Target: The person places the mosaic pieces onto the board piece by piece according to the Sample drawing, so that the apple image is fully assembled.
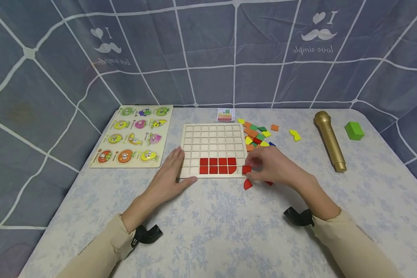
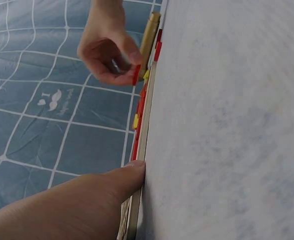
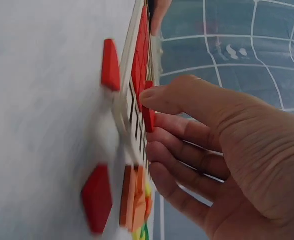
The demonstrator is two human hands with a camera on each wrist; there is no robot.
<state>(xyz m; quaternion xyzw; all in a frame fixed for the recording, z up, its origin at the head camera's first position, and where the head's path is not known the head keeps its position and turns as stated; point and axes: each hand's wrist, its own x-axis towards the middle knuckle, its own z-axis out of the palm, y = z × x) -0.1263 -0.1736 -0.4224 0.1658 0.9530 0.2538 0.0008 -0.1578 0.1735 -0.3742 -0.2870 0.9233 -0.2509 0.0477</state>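
Counter [image 1: 201, 231] first, then a loose red piece [image 1: 248, 184]. The left hand [image 1: 165, 175] rests straight-fingered against the board [image 1: 213, 135]. Slightly farther, the right hand [image 1: 272, 166] has its grip narrow, pinching a red square [image 1: 246, 170] above the board's right edge. I'd judge it light, stiff, hard to break, perhaps slick; opposite edges suit a fingertip hold. Coloured pieces [image 1: 251, 133] lie beyond.

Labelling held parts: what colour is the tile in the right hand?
The tile is red; the right wrist view shows it best.

Play corner: printed curtain [image 1: 212, 46], fruit puzzle [image 1: 126, 132], patterned tablecloth [image 1: 212, 227].
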